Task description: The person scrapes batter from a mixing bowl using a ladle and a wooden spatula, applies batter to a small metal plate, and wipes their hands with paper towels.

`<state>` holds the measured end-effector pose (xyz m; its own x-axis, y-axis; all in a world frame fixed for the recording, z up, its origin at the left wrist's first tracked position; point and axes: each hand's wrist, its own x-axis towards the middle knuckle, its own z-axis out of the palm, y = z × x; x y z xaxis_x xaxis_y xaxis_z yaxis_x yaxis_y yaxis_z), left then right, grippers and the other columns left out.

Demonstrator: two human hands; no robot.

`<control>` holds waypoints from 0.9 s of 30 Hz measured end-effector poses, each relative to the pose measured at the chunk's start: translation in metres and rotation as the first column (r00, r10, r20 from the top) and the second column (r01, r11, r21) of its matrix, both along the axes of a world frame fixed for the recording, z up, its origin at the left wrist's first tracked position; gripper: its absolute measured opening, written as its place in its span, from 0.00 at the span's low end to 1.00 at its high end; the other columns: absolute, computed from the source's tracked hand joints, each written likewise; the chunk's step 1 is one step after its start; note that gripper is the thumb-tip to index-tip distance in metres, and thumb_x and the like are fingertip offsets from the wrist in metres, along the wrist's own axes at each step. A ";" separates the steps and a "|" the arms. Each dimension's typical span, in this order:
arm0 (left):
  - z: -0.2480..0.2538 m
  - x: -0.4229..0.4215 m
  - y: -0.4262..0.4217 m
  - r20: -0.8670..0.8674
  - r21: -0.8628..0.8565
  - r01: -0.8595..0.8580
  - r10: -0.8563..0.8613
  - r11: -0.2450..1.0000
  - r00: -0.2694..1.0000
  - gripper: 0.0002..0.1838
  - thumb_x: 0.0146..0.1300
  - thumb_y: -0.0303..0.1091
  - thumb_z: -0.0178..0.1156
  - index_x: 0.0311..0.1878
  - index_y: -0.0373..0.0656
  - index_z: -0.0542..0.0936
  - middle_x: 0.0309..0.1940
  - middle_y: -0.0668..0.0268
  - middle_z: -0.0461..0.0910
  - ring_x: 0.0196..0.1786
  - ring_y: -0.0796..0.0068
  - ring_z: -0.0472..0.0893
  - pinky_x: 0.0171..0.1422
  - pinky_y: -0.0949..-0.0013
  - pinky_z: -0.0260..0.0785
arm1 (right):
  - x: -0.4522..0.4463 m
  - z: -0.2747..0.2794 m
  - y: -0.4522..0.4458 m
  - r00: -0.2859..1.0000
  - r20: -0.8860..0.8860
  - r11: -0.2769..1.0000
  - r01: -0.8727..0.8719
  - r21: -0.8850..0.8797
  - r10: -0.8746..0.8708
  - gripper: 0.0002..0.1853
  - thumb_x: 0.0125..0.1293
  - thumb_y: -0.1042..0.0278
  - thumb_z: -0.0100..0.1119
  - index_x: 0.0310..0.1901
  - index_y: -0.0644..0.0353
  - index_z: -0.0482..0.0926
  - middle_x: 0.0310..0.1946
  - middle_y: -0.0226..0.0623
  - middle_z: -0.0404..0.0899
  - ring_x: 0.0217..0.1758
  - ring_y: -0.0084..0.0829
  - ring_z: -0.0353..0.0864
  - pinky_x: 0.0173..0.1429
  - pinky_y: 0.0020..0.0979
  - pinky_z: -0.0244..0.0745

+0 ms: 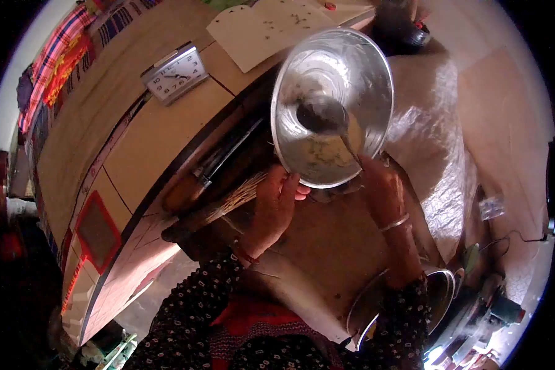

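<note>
A shiny steel bowl (367,74) is tilted toward me, with some pale yellowish matter low on its inner wall. My left hand (276,206) grips the near left part of its rim, the fingers curled over the edge. Inside the bowl lies the round dark head of a ladle (322,114), its handle slanting down to the right. My right hand (383,192) is closed on that handle at the bowl's near right edge; its fingertips are partly hidden.
On the tiled ledge to the left stand a silver clock (176,74) and a red-framed paddle (98,231). Dark specks dot a sheet of paper (259,34) behind. A straw broom (228,206) lies below the ledge. A metal pot (441,290) sits near my right forearm.
</note>
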<state>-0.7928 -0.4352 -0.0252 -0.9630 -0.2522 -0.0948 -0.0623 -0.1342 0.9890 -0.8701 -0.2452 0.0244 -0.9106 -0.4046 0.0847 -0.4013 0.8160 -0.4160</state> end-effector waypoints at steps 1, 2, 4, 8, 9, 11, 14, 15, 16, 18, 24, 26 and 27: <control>0.002 -0.001 0.000 0.002 0.017 -0.002 0.002 1.000 1.000 0.11 0.68 0.33 0.46 0.42 0.33 0.71 0.30 0.57 0.80 0.31 0.71 0.81 0.36 0.68 0.77 | -0.001 0.004 0.005 1.000 0.000 1.000 -0.001 0.000 0.001 0.16 0.55 0.77 0.52 0.47 0.60 0.77 0.34 0.50 0.79 0.38 0.49 0.79 0.39 0.43 0.74; 0.004 -0.001 0.000 0.004 0.033 -0.002 0.002 0.999 1.000 0.11 0.68 0.33 0.46 0.42 0.33 0.71 0.30 0.57 0.80 0.31 0.70 0.82 0.36 0.67 0.78 | -0.002 0.008 0.011 0.999 -0.037 0.994 -0.029 0.102 0.033 0.16 0.56 0.76 0.51 0.47 0.60 0.77 0.32 0.50 0.79 0.36 0.47 0.80 0.38 0.41 0.74; 0.003 -0.001 0.000 0.038 0.013 0.002 -0.002 1.000 0.999 0.11 0.68 0.33 0.46 0.42 0.33 0.71 0.30 0.57 0.80 0.31 0.70 0.82 0.36 0.67 0.78 | -0.004 0.011 0.013 0.996 -0.070 0.978 -0.041 0.203 0.056 0.15 0.58 0.75 0.51 0.48 0.61 0.77 0.31 0.50 0.79 0.33 0.45 0.81 0.36 0.40 0.74; 0.002 -0.002 0.002 0.072 0.051 -0.032 0.028 0.998 0.997 0.07 0.67 0.29 0.49 0.39 0.34 0.71 0.25 0.60 0.80 0.26 0.74 0.81 0.34 0.73 0.75 | -0.041 0.006 -0.017 0.965 0.240 0.920 0.185 -0.344 -0.104 0.11 0.61 0.72 0.50 0.44 0.61 0.77 0.28 0.51 0.79 0.28 0.44 0.81 0.31 0.39 0.74; 0.006 -0.003 0.001 0.067 0.039 -0.015 0.012 0.999 0.998 0.07 0.67 0.29 0.49 0.39 0.34 0.71 0.25 0.60 0.80 0.26 0.74 0.81 0.34 0.73 0.75 | -0.045 0.001 -0.024 0.904 0.415 0.827 0.307 -0.470 -0.100 0.11 0.62 0.71 0.50 0.43 0.63 0.78 0.26 0.50 0.79 0.26 0.41 0.81 0.30 0.37 0.74; 0.015 -0.003 0.002 0.128 0.016 -0.032 0.030 0.999 0.991 0.06 0.66 0.27 0.49 0.42 0.34 0.70 0.24 0.60 0.79 0.26 0.74 0.81 0.33 0.73 0.74 | -0.038 -0.005 -0.041 0.875 0.478 0.762 0.362 -0.537 -0.079 0.12 0.63 0.70 0.49 0.46 0.64 0.77 0.23 0.46 0.78 0.24 0.32 0.78 0.28 0.31 0.72; 0.016 -0.004 0.002 0.088 -0.034 -0.015 0.018 0.999 0.996 0.07 0.65 0.25 0.49 0.44 0.34 0.69 0.24 0.61 0.79 0.26 0.75 0.80 0.32 0.74 0.74 | -0.035 -0.039 -0.038 0.963 0.266 0.806 0.129 -0.577 0.036 0.13 0.64 0.70 0.48 0.47 0.64 0.76 0.20 0.41 0.76 0.21 0.23 0.76 0.25 0.27 0.71; 0.014 -0.005 0.002 0.090 -0.042 -0.006 0.010 0.999 0.996 0.07 0.65 0.25 0.49 0.44 0.34 0.69 0.24 0.61 0.79 0.26 0.75 0.80 0.32 0.74 0.74 | -0.029 -0.039 -0.037 0.973 0.223 0.857 0.070 -0.510 0.054 0.12 0.61 0.72 0.49 0.45 0.64 0.76 0.21 0.41 0.76 0.23 0.27 0.78 0.26 0.30 0.72; 0.012 -0.004 0.001 0.072 -0.048 0.003 0.000 0.999 0.997 0.07 0.65 0.25 0.49 0.44 0.34 0.69 0.25 0.61 0.79 0.26 0.76 0.80 0.32 0.74 0.73 | -0.023 -0.037 -0.037 0.981 0.178 0.899 0.011 -0.439 0.075 0.12 0.59 0.74 0.50 0.44 0.63 0.77 0.22 0.40 0.77 0.24 0.32 0.79 0.27 0.33 0.73; 0.012 -0.006 0.000 0.053 -0.059 0.020 -0.017 0.998 0.998 0.07 0.64 0.24 0.49 0.44 0.34 0.69 0.25 0.62 0.78 0.26 0.76 0.80 0.32 0.74 0.73 | -0.009 -0.019 -0.021 0.989 0.106 0.970 -0.074 -0.232 0.101 0.10 0.57 0.74 0.52 0.42 0.61 0.76 0.23 0.43 0.78 0.26 0.37 0.80 0.29 0.36 0.74; 0.011 -0.005 0.000 0.046 0.010 -0.013 0.012 1.000 0.999 0.06 0.65 0.24 0.49 0.44 0.34 0.69 0.28 0.61 0.78 0.27 0.77 0.80 0.32 0.73 0.73 | -0.005 0.013 0.004 0.987 -0.078 0.989 -0.137 0.060 0.142 0.10 0.53 0.74 0.54 0.39 0.59 0.75 0.27 0.45 0.79 0.29 0.46 0.81 0.32 0.42 0.76; 0.009 -0.005 0.000 -0.003 -0.047 0.013 -0.013 0.999 1.000 0.11 0.64 0.27 0.48 0.48 0.31 0.69 0.30 0.55 0.79 0.25 0.70 0.80 0.34 0.68 0.76 | -0.019 0.014 -0.005 0.986 -0.122 0.988 -0.100 0.119 0.115 0.09 0.53 0.75 0.53 0.38 0.59 0.75 0.28 0.45 0.79 0.29 0.46 0.81 0.33 0.42 0.76; 0.007 -0.005 0.000 -0.003 -0.050 0.015 -0.015 0.999 1.000 0.11 0.64 0.27 0.48 0.48 0.31 0.69 0.30 0.55 0.79 0.25 0.70 0.80 0.34 0.68 0.76 | -0.026 0.017 -0.017 0.987 -0.147 0.996 -0.056 0.072 0.066 0.09 0.53 0.75 0.53 0.37 0.59 0.74 0.27 0.45 0.79 0.29 0.46 0.81 0.32 0.43 0.76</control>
